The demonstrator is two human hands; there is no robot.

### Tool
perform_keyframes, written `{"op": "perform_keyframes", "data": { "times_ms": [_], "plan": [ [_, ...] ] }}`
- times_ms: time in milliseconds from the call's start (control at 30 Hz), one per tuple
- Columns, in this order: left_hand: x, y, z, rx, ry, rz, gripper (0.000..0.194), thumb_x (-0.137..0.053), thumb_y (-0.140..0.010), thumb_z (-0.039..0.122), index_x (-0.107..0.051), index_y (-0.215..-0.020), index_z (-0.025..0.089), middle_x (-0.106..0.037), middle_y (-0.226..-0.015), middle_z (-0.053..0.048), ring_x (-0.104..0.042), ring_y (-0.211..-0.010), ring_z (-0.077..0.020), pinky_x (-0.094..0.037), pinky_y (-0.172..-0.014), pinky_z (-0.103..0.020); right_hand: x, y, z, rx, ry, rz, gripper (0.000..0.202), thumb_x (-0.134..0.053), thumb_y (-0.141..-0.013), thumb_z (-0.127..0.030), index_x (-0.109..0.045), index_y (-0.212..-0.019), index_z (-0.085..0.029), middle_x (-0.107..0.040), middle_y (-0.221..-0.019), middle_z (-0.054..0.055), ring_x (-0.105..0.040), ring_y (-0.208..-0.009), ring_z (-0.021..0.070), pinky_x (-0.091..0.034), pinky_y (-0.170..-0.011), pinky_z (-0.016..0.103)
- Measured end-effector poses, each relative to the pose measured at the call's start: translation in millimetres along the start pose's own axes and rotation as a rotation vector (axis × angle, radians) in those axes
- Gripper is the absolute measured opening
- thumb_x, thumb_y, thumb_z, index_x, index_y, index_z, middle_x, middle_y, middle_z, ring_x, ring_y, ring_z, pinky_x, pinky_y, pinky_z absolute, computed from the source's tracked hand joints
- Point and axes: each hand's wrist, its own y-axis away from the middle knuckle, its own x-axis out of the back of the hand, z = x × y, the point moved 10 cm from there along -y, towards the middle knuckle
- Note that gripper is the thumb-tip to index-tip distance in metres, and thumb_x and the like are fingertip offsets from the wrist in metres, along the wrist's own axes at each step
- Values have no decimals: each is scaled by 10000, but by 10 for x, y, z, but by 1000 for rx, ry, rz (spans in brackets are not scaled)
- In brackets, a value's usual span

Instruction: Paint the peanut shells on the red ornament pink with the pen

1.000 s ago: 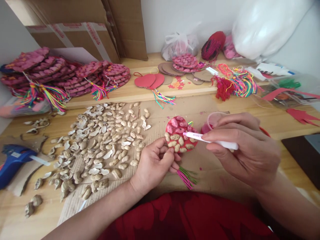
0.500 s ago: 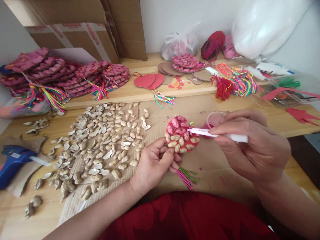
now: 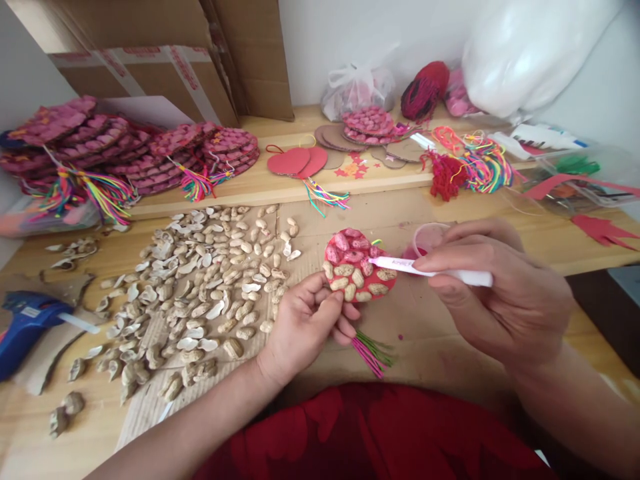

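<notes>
My left hand (image 3: 313, 320) pinches the lower left edge of a red round disc (image 3: 384, 260) with peanut shells stuck on it. The upper shells are coloured pink; the lower ones keep their tan colour. A pink and green tassel (image 3: 373, 353) hangs from the disc below my fingers. In my right hand (image 3: 500, 287) is a white paint marker (image 3: 410, 265), its pink tip touching a shell near the disc's middle. Behind that hand stands a small clear cup (image 3: 429, 240) with pink paint inside, partly hidden.
Loose peanut shells (image 3: 200, 287) cover cardboard on the left, near a blue glue gun (image 3: 30, 327). Along the raised back shelf (image 3: 240, 193) are stacks of pink shell discs (image 3: 75, 147), red card circles (image 3: 295, 161) and bright tassels (image 3: 485, 163). A clear plastic box (image 3: 590, 173) is at right.
The disc has shifted slightly left and up in my left hand and is turned a little. The marker tip has moved slightly left with it, onto a shell.
</notes>
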Motion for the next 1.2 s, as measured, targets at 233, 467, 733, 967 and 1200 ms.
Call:
{"op": "perform_keyframes", "data": {
  "times_ms": [233, 467, 733, 967, 1200],
  "plan": [
    [13, -4, -7, -7, 81, -4, 196, -702, -891, 318, -632, -931, 140, -754, -711, -30, -671, -480, -101, -561, -441, -165, -6, -10, -27, 14, -50, -29, 119, -680, -875, -234, -694, -982, -285, -709, -816, -6, -665, -944, 217, -546, -879, 412],
    [-2, -9, -11, 3, 75, -17, 206, -702, -894, 323, -637, -944, 134, -755, -713, -31, -666, -471, -98, -553, -433, -161, -41, 15, 42, -31, -95, -42, 151, -659, -882, -220, -697, -1016, -276, -700, -860, 2, -654, -968, 217, -550, -900, 421],
    [-3, -5, -17, 12, 69, -11, 205, -702, -892, 326, -633, -923, 134, -752, -717, -36, -662, -472, -99, -552, -433, -166, -16, 9, 118, -91, -158, -3, 138, -665, -872, -191, -707, -976, -272, -689, -809, -7, -655, -924, 214, -545, -872, 428],
    [-5, 4, -17, 15, 48, -11, 218, -698, -893, 343, -636, -926, 137, -753, -720, -36, -661, -470, -99, -547, -432, -165, -16, 5, 153, -116, -219, 15, 164, -655, -875, -180, -713, -1000, -269, -687, -855, 8, -660, -909, 215, -566, -875, 459],
    [-10, 0, -4, 13, 46, -11, 205, -687, -900, 330, -632, -922, 133, -752, -721, -36, -661, -474, -96, -549, -434, -165, 17, 3, 116, -65, -114, 25, 147, -673, -869, -177, -709, -993, -247, -715, -854, 8, -664, -932, 203, -536, -851, 410]
  ]
}}
